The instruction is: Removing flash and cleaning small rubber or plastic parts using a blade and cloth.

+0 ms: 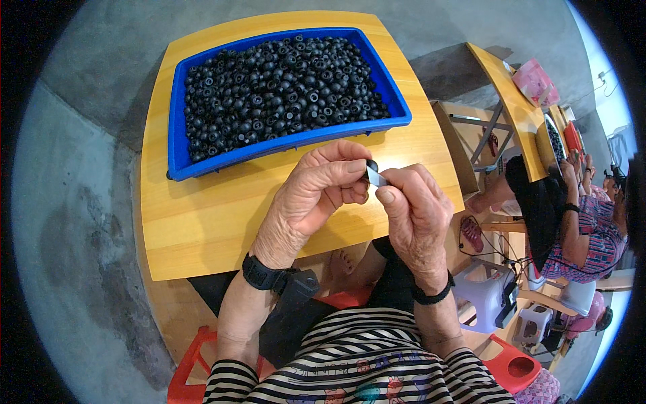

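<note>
In front of the tub, my left hand [311, 187] pinches a small black rounded part [372, 163] between thumb and fingers. My right hand [421, 210] grips a short, flat, pale metal blade [376, 178], its end against or very close to the black part. Most of the part is hidden by my fingertips. Beyond both hands, a blue plastic tub [289, 142] stands on the yellow wooden table [222, 222], heaped with similar black parts [282, 87], many showing a round hole.
A grey wall [81, 222] rises to the left. On the right are another wooden table [501, 81] with a pink bag [535, 82], a seated person in a patterned top [592, 236] and a pale plastic stool [483, 296]. Cables run over the floor there.
</note>
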`<state>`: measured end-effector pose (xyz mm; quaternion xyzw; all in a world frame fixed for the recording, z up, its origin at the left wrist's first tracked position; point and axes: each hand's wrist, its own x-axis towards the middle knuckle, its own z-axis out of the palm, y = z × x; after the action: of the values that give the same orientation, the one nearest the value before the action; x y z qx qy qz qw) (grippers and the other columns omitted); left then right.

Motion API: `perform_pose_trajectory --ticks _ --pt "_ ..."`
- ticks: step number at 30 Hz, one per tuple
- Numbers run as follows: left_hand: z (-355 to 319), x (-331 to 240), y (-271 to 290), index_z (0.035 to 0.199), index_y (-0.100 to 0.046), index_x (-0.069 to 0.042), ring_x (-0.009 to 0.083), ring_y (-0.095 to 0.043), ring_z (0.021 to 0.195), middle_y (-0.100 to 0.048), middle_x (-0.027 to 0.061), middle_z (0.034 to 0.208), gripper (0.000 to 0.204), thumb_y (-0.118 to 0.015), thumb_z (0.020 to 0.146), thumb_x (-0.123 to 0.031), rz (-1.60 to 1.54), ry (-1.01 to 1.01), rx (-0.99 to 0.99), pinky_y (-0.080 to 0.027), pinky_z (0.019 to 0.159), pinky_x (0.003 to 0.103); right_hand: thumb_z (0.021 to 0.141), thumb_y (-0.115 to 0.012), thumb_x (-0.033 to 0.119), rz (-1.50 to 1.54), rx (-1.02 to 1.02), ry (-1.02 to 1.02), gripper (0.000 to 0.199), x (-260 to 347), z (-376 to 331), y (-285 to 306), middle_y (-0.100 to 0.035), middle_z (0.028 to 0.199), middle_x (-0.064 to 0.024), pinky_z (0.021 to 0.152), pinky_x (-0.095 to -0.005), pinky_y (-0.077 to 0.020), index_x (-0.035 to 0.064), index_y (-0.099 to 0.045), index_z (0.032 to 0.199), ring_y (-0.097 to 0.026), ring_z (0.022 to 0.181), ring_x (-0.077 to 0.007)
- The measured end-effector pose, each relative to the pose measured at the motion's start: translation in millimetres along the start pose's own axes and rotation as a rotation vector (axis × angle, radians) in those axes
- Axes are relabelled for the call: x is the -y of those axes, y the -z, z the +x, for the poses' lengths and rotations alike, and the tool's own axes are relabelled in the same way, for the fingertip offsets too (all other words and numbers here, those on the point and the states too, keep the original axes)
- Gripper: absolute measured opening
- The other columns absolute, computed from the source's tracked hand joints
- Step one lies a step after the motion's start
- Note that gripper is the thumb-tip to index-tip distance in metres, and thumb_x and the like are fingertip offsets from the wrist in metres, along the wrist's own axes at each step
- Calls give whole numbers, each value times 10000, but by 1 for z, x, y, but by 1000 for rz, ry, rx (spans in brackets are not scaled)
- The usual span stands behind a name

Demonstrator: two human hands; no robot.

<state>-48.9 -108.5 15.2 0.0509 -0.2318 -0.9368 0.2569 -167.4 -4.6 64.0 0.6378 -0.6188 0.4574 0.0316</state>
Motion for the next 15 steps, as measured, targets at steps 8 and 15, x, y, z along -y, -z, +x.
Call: perform_pose_trajectory --ticks 8,15 --pt "0 0 2 920 -609 -29 140 -631 656 -648 77 804 109 -610 813 -49 -15 -17 8 -537 628 246 787 -641 112 12 -11 3 107 -1 0 -4 -517 612 -96 475 -318 -410 12 -604 779 -514 525 -224" --pt "1 2 10 888 -595 -39 144 -615 669 -642 113 827 105 -624 795 -80 38 -35 -3 -502 580 235 785 -642 106 27 22 -40 102 -1 -1 -6 -495 585 -92 457 -318 -394 15 -605 758 -493 504 -223"
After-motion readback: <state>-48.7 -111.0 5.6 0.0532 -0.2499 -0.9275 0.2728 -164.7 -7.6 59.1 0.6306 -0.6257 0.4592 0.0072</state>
